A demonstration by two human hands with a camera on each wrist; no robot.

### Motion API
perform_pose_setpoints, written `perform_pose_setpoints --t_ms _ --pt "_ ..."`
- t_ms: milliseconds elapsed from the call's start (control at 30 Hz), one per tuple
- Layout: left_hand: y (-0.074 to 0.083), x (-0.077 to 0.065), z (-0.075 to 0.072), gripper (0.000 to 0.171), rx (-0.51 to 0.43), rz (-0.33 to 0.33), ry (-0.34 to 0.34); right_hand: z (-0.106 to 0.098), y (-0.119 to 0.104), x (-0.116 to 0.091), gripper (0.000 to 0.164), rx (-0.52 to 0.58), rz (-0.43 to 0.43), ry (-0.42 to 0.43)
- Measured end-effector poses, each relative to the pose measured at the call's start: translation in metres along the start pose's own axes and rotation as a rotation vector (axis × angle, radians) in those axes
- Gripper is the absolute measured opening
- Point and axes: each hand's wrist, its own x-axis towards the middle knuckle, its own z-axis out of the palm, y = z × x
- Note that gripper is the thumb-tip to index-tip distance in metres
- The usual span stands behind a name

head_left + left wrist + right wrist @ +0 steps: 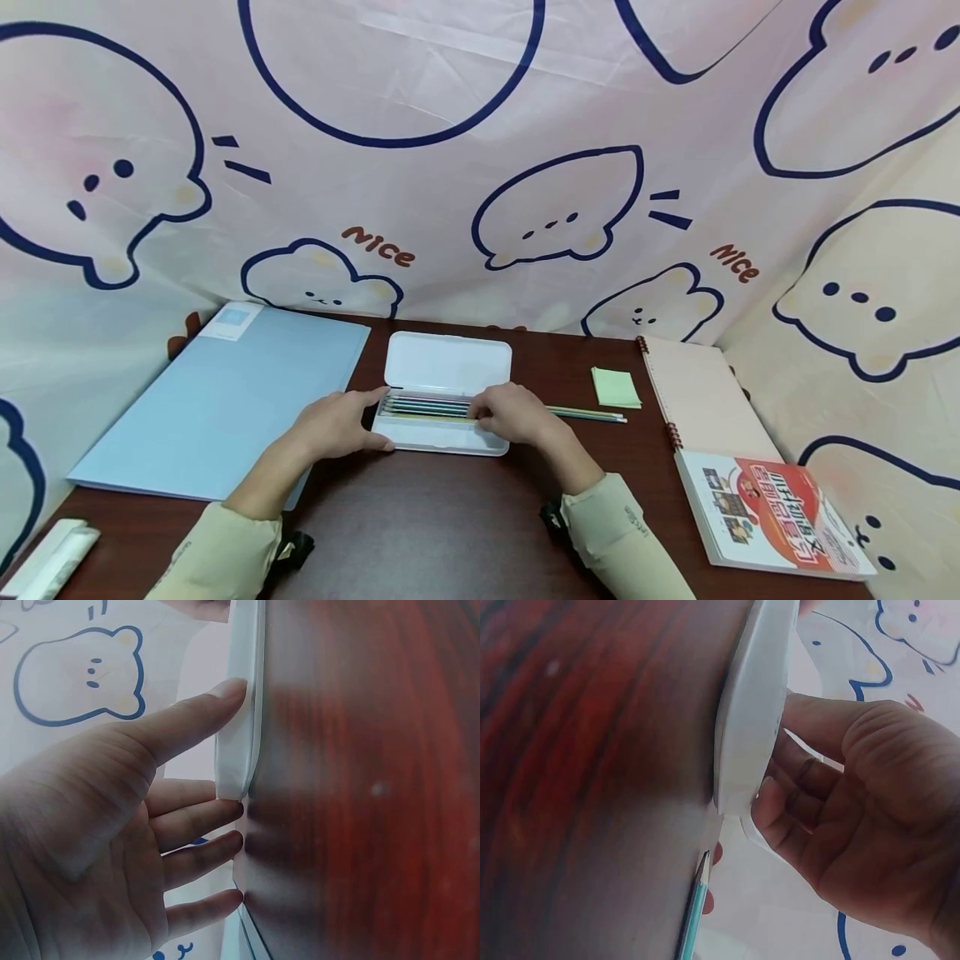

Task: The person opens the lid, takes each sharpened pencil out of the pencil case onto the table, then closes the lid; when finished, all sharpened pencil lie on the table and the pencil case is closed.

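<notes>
A white pencil case (pixel 438 437) lies with its lid (pixel 448 362) folded back. Several pencils (pixel 423 406) lie side by side inside. My left hand (pixel 337 425) holds the case's left end, thumb (pixel 229 690) along the front wall and index finger at the back corner. In the case's right half, my right hand (pixel 513 412) has its fingers curled at the pencils' right ends and seems to pinch one; the fingertips are partly hidden. More pencils (pixel 592 414) lie on the table right of the case, partly behind the right hand. A sharpened teal pencil (pixel 695 907) shows in the right wrist view.
A large blue folder (pixel 247 392) lies at the left. Green sticky notes (pixel 616 388) sit at the back right. At the right, a spiral notebook (pixel 708 400) lies behind a red-and-white book (pixel 772 517). A white packet (pixel 52 554) is at the lower left.
</notes>
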Motion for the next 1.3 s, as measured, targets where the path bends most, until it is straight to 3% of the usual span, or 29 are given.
perform_pose_setpoints --t_ms 500,767,1300 --pt "-0.002 0.001 0.002 0.095 0.002 0.004 -0.003 -0.013 0.031 -0.022 0.017 0.202 0.058 0.137" --pt "0.0 0.001 -0.001 0.095 0.003 0.006 -0.008 -0.029 0.06 -0.046 0.013 0.182 0.123 0.22" --pt "0.0 -0.001 0.0 0.096 0.006 0.003 -0.013 -0.04 0.114 -0.093 0.01 0.152 0.282 0.229"
